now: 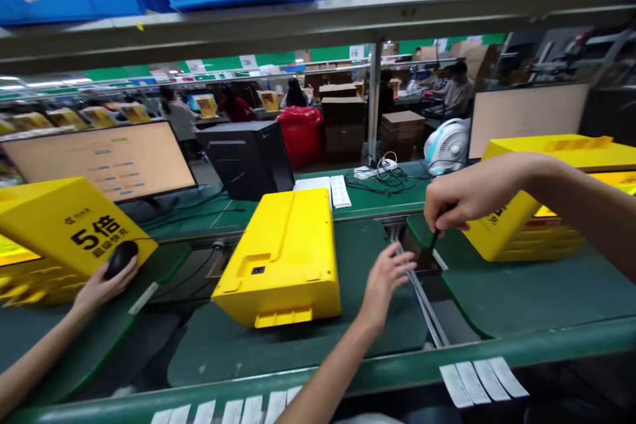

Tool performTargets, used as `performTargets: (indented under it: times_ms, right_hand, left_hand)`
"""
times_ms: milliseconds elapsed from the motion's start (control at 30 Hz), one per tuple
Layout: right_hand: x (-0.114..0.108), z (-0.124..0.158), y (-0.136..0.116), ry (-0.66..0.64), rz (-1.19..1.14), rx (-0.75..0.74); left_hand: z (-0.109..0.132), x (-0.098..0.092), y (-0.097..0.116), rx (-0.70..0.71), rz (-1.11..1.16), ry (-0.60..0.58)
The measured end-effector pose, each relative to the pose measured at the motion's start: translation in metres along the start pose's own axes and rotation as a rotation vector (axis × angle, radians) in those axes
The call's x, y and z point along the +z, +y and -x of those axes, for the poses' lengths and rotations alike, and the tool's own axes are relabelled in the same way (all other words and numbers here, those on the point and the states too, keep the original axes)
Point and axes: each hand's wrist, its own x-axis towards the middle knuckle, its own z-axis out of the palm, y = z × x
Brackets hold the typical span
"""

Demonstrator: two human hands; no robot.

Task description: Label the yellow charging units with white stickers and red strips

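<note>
My left hand (386, 279) is open in the middle, with fingers spread and nothing in them. It hovers near the gap with pale straps (422, 305) in the bench. To its left lies a yellow box-shaped unit (293, 245) with a recessed black socket (258, 270) facing up. On the right, my right hand (454, 202) comes in with the wrist bent down, fingers pinched on a thin black object (434, 240). That object points down toward the gap; its lower end is hard to make out.
A co-worker's hand (106, 281) grips a black mouse (122, 258) against a yellow box (74, 225). Another yellow box (531, 232) sits right. Behind are a monitor (104, 159), black computer case (246, 159), power strip (375, 169) and fan (447, 146). A shelf (348, 13) crosses overhead.
</note>
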Motion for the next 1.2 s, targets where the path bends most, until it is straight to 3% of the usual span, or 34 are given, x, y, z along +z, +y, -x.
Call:
performTargets:
  times_ms: [67, 133, 200, 267, 300, 333, 433, 500, 633, 733, 833, 900, 1033, 1200]
  right_hand:
    - [0.013, 0.011, 0.0, 0.129, 0.048, -0.013]
    - [0.027, 0.018, -0.003, 0.3, 0.043, -0.096]
    - [0.046, 0.022, -0.01, 0.646, 0.026, -0.15]
    - [0.07, 0.018, -0.022, 1.08, -0.022, -0.105]
    - [0.082, 0.011, -0.029, 1.187, -0.075, -0.071]
    - [0.094, 0.002, -0.037, 1.167, -0.148, -0.051]
    - [0.117, -0.041, -0.059, 0.692, -0.443, -0.126]
    - [0.118, -0.074, -0.067, 0.523, -0.619, -0.171]
    - [0.095, -0.125, -0.068, 0.481, -0.672, -0.29]
    - [0.075, -0.156, -0.063, 0.519, -0.495, -0.247]
    - [0.066, -0.184, -0.058, 0.641, -0.199, -0.193]
    - [0.066, -0.196, -0.058, 0.643, -0.13, -0.21]
    - [0.069, -0.201, -0.062, 0.596, -0.092, -0.223]
    - [0.068, -0.198, -0.067, 0.621, -0.028, -0.158]
  left_hand:
    - [0.018, 0.014, 0.036, 0.155, 0.243, -0.226]
    - [0.036, 0.015, 0.067, 0.246, 0.232, -0.326]
    - [0.049, 0.005, 0.092, 0.234, 0.177, -0.311]
    - [0.055, -0.014, 0.109, 0.158, 0.203, -0.192]
    - [0.055, -0.025, 0.116, 0.128, 0.211, -0.103]
    - [0.054, -0.036, 0.121, 0.117, 0.193, -0.021]
    - [0.048, -0.065, 0.131, 0.173, 0.038, 0.113]
    - [0.043, -0.078, 0.135, 0.233, -0.087, 0.166]
    - [0.033, -0.11, 0.13, 0.314, -0.279, 0.257]
    - [0.021, -0.152, 0.109, 0.294, -0.248, 0.328]
    - [0.006, -0.194, 0.073, 0.161, -0.144, 0.537]
    - [0.0, -0.209, 0.046, 0.019, -0.002, 0.56]
    - [-0.002, -0.204, 0.012, -0.072, 0.223, 0.343]
    - [0.003, -0.194, 0.009, -0.064, 0.363, 0.25]
